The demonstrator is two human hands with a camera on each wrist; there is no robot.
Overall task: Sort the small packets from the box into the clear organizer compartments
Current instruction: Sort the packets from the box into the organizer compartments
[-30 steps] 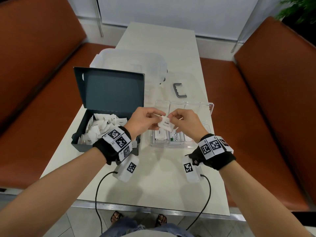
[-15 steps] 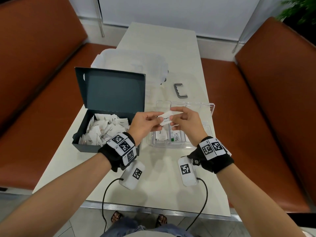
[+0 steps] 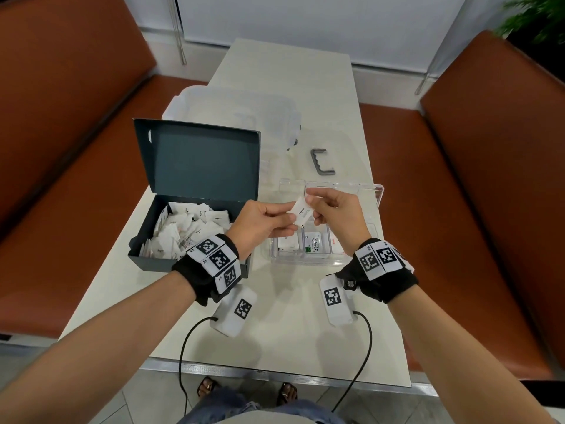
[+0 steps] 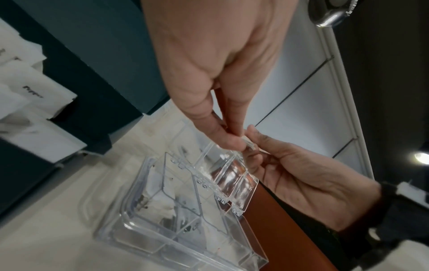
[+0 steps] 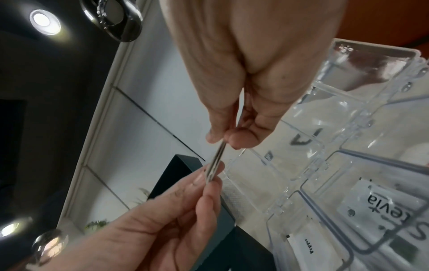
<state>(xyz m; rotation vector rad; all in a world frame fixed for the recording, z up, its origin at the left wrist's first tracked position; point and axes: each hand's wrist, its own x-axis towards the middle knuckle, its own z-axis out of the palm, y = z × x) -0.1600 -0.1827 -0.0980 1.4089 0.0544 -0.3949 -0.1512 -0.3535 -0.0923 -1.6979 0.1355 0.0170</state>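
I see both hands raised over the counter (image 3: 275,304) near the middle of the head frame, sharing one small white packet (image 3: 301,213) marked "Pepper". Its long axis runs diagonally, the upper end pointing toward the upper left of the frame and the lower end toward the lower right, with its printed face turned up to the camera. My left hand (image 3: 260,223) pinches the packet's left edge between thumb and curled fingers, and my right hand (image 3: 336,214) pinches the right side and top corner, so the packet spans the gap between the two grips and most of its face shows. In the right wrist view the packet (image 5: 216,165) appears edge-on as a thin strip, the right thumb and forefinger clamped on its upper end and the left fingertips on its lower end. It hangs above the clear organizer (image 3: 377,197), over the left and middle compartments, not touching it. Below it, a "Stevia" packet (image 3: 315,243) lies in the middle near compartment. The dark box (image 3: 183,264) with its lid standing open sits at centre left, full of loose white packets (image 3: 180,231)
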